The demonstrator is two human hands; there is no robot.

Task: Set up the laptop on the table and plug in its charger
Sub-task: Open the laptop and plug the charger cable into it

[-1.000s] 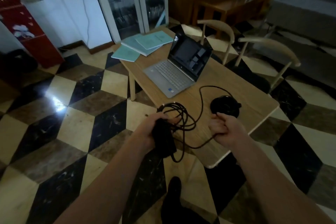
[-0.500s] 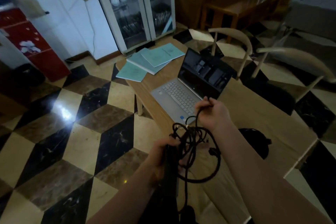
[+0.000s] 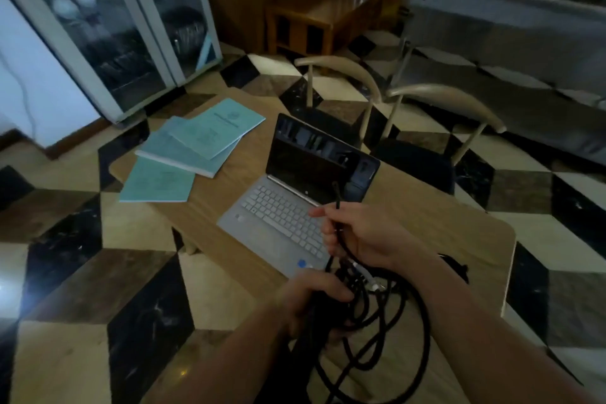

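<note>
An open silver laptop [image 3: 278, 216] with a dark screen stands on the wooden table [image 3: 436, 223]. My right hand [image 3: 360, 233] holds the black charger cable's free end [image 3: 337, 207] upright above the keyboard's right side. Below it, at the table's near edge, my left hand [image 3: 311, 298] grips the black charger brick and a tangle of cable loops [image 3: 377, 331] that hang down in front of me. The brick itself is mostly hidden by my fingers and the dim light.
Three teal booklets [image 3: 196, 147] lie on the table's far left corner. A black object [image 3: 455, 267] sits on the table behind my right forearm. Two pale chairs [image 3: 436, 128] stand behind the table. A glass cabinet [image 3: 124, 26] stands at the back left on the checkered floor.
My right hand rose from the table's near edge up over the keyboard, pulling the cable end free of the tangle. The view has moved closer to the laptop.
</note>
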